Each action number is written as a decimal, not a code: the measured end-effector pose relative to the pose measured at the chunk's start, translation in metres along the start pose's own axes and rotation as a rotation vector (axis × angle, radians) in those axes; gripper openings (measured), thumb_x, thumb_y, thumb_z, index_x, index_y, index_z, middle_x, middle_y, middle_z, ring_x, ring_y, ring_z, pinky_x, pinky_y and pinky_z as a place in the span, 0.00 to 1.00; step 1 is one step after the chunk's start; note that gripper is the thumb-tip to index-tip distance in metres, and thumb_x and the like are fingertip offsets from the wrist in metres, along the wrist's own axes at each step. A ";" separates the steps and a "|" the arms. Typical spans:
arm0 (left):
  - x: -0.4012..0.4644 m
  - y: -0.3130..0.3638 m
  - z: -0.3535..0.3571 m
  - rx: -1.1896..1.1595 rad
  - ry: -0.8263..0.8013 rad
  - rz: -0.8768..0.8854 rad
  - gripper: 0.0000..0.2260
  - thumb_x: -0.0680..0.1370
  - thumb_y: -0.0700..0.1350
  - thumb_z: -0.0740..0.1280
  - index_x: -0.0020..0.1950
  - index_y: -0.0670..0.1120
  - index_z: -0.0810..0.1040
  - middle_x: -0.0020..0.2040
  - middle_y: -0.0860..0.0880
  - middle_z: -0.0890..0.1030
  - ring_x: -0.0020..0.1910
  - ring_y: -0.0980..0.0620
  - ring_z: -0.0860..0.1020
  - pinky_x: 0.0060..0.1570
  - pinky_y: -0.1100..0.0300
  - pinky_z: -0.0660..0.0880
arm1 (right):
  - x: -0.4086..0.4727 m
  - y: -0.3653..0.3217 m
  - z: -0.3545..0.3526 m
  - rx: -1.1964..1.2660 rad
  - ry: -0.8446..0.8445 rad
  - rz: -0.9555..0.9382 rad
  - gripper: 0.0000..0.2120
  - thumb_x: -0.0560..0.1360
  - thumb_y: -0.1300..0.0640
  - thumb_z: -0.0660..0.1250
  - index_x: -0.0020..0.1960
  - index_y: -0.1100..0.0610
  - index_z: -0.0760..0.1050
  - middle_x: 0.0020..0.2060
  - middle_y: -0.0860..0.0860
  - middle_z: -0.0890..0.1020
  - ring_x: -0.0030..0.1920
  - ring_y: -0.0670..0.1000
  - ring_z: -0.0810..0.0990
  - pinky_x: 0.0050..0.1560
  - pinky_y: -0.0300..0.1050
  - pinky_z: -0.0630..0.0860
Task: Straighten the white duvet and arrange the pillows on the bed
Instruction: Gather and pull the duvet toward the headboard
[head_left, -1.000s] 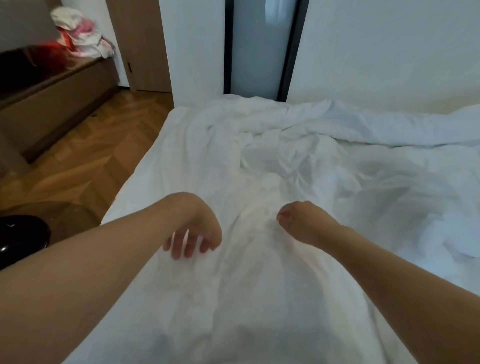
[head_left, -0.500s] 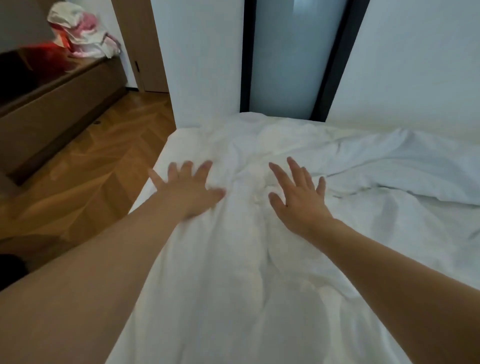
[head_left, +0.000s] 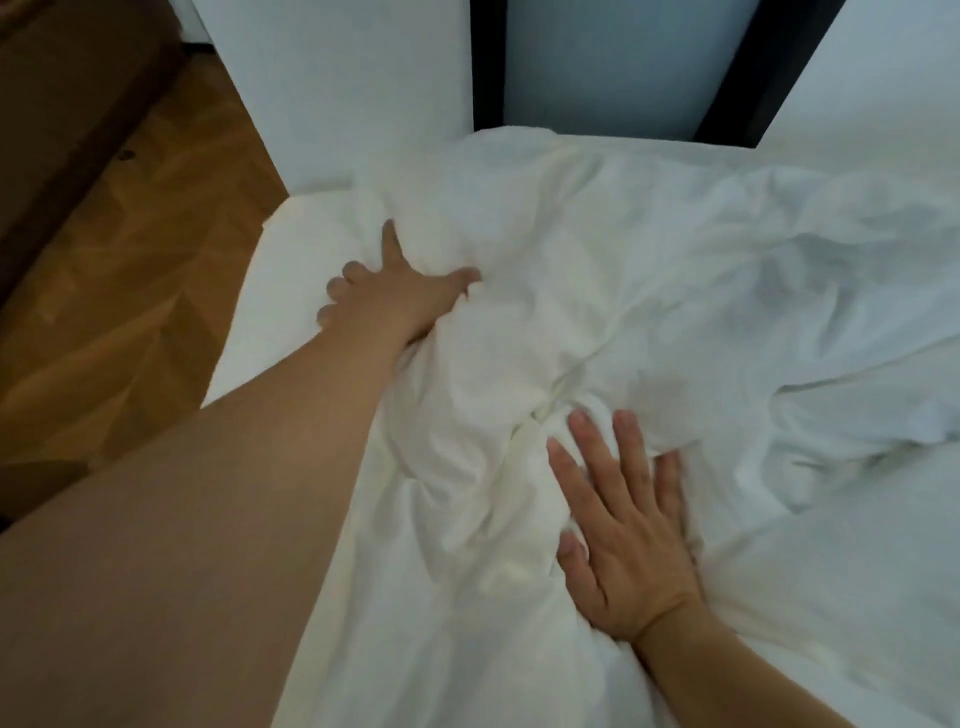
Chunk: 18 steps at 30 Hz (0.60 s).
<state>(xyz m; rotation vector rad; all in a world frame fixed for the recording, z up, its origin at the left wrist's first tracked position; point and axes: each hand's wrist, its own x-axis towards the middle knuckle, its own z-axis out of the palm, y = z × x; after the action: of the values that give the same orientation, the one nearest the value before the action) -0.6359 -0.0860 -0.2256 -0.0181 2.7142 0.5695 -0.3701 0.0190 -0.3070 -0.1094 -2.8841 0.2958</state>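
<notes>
Gripping rumpled duvet (head_left: 597, 270), left hand (head_left: 395, 301).

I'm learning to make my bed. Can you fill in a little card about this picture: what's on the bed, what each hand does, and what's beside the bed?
on the bed: duvet, white, bunched and wrinkled
left hand: grips a fold of the duvet
right hand: fingers straight, pressing flat on the duvet
pillows: none in view
beside the bed: wooden floor

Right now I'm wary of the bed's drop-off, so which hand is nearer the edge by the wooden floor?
Left. The left hand grips the duvet close to the bed edge by the wooden floor; the right hand presses the duvet farther inboard.
</notes>
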 end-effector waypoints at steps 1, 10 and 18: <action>-0.002 0.006 0.012 0.134 0.018 0.093 0.42 0.70 0.71 0.62 0.77 0.58 0.46 0.71 0.39 0.63 0.69 0.37 0.64 0.63 0.43 0.63 | -0.001 0.002 0.002 0.000 -0.003 0.000 0.36 0.73 0.45 0.51 0.79 0.46 0.44 0.78 0.50 0.51 0.78 0.59 0.49 0.69 0.70 0.52; 0.044 -0.106 -0.055 0.405 0.384 -0.035 0.31 0.74 0.61 0.60 0.72 0.50 0.56 0.62 0.34 0.70 0.59 0.31 0.70 0.60 0.37 0.68 | 0.000 0.001 0.002 -0.031 -0.073 0.031 0.37 0.72 0.45 0.51 0.79 0.46 0.43 0.78 0.46 0.44 0.78 0.56 0.44 0.71 0.66 0.44; -0.039 -0.012 0.031 0.257 0.332 0.312 0.30 0.78 0.55 0.52 0.79 0.56 0.45 0.80 0.47 0.42 0.78 0.42 0.40 0.69 0.31 0.36 | -0.002 0.001 0.004 -0.034 -0.080 0.047 0.34 0.73 0.45 0.49 0.78 0.47 0.46 0.78 0.49 0.50 0.78 0.55 0.43 0.72 0.64 0.42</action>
<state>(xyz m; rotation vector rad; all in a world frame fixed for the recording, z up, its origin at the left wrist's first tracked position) -0.5879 -0.0874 -0.2431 0.4187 3.1207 0.3165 -0.3696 0.0187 -0.3115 -0.1754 -2.9704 0.2650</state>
